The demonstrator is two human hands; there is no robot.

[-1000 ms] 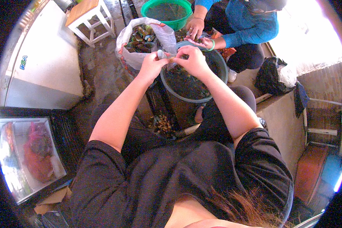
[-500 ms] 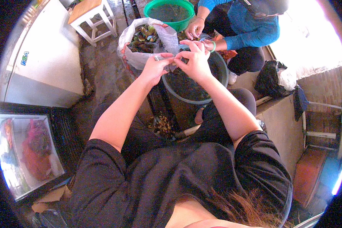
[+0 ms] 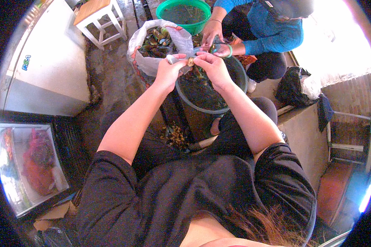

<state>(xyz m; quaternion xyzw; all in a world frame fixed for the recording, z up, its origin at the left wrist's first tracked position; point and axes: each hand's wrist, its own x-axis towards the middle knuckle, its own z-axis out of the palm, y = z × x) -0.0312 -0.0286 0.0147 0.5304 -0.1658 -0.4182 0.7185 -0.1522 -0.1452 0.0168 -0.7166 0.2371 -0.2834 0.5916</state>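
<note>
We see left fingers (image 3: 181, 64) and right fingers (image 3: 201, 61) barely parted, pinching a yellowish morsel (image 3: 191, 61) near a white sack (image 3: 181, 39) of mussels (image 3: 156, 43).

One short blue-green lettered sticker (image 3: 26, 62), dark-edged, stands sideways on the white cabinet (image 3: 55, 53) at left. The pale patch (image 3: 269, 4) on the co-worker's cap (image 3: 290, 9) is illegible.

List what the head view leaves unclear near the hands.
Head view throughout:
Small yellowish piece, between left hand and right hand: too small to identify.
Pale thing at the left hand: small, blurred, kind unclear.
White sack: its wall and shells hide what lies deeper.
</note>
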